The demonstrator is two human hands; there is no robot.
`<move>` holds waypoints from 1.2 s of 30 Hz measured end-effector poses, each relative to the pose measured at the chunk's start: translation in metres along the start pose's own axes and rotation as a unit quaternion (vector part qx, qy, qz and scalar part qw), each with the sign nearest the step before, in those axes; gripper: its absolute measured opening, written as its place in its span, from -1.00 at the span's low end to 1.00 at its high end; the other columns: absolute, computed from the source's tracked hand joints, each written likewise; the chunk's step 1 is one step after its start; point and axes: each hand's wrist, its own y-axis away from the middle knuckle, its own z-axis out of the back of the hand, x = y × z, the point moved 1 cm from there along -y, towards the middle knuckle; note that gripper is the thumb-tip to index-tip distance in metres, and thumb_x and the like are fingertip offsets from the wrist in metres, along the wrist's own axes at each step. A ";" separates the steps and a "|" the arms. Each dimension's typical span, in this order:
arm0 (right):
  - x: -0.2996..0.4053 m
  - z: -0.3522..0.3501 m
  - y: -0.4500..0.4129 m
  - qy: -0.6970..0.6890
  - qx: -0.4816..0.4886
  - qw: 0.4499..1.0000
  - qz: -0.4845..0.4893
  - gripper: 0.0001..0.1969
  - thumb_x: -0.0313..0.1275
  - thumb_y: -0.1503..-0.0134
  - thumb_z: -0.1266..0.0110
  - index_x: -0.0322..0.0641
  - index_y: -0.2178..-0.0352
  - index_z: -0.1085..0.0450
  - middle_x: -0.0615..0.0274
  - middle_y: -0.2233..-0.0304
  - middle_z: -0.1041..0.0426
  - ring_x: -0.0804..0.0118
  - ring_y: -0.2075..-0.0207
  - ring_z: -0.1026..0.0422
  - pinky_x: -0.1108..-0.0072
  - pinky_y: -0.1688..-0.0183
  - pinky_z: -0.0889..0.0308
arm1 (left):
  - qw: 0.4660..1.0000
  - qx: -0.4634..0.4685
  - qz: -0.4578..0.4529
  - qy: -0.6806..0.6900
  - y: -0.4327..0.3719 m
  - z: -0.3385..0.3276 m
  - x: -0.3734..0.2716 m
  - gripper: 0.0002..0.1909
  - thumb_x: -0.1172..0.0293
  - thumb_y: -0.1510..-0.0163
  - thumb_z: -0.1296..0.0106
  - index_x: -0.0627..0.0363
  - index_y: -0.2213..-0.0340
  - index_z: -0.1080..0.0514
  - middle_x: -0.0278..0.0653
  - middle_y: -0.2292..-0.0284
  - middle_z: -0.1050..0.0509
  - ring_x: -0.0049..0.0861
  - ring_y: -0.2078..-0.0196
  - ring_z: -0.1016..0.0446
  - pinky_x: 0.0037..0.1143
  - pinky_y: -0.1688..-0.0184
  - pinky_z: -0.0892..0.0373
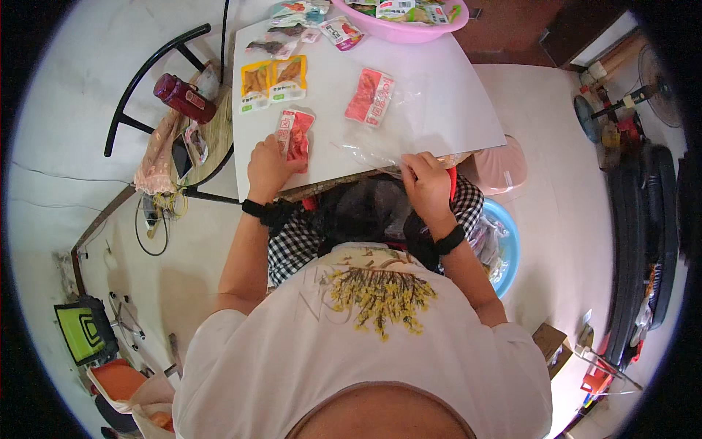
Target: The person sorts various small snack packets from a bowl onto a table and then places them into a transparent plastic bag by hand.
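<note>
My left hand [269, 167] is at the table's near left edge, its fingers and thumb on a red-and-white snack packet [299, 134]. To the right, my right hand [428, 184] pinches the near edge of a clear plastic bag [375, 142], which lies mostly flat and is hard to make out against the white top. Just beyond the bag is a second red-and-white packet [370, 97], out of reach of both hands' fingers. Two yellow-edged snack packets [273, 81] lie side by side past my left hand.
A pink basin [406, 34] full of packets stands on the white table [449, 104] at its far edge. More packets [279, 41] lie beside it. At the left, a stool [222, 110] bears a dark red flask [184, 97]. A blue basin [510, 241] with plastic wrappers is by my right leg.
</note>
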 end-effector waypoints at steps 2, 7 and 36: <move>0.001 0.000 -0.002 -0.007 -0.009 1.000 -0.006 -0.90 -0.55 0.08 -0.16 -0.23 0.45 -0.42 0.14 0.52 -0.38 0.08 0.48 -0.41 0.41 0.46 -0.34 | 0.997 0.009 -0.007 0.077 0.002 -0.004 0.009 -0.48 0.24 0.29 -0.34 0.24 0.30 -0.37 -0.01 0.42 -0.50 -0.16 0.36 -0.50 -0.30 0.34 -0.42; 0.003 0.004 -0.004 -0.029 -0.010 0.999 -0.036 -0.93 -0.54 0.06 -0.14 -0.22 0.47 -0.42 0.14 0.53 -0.39 0.09 0.49 -0.42 0.42 0.46 -0.34 | 0.928 0.033 0.139 0.344 0.027 0.011 0.016 -0.64 0.42 0.16 -0.22 0.30 0.32 -0.35 -0.24 0.50 -0.47 -0.53 0.52 -0.44 -0.52 0.52 -0.36; 0.000 0.009 0.005 -0.132 0.024 0.988 -0.072 -0.88 -0.50 0.01 -0.17 -0.25 0.38 -0.45 0.11 0.48 -0.42 0.06 0.43 -0.43 0.40 0.39 -0.36 | 0.637 0.304 0.022 0.708 0.020 -0.050 -0.143 -0.71 0.57 -0.13 0.14 0.23 0.08 -0.32 -0.19 0.18 -0.47 -0.48 0.14 -0.46 -0.50 0.17 -0.42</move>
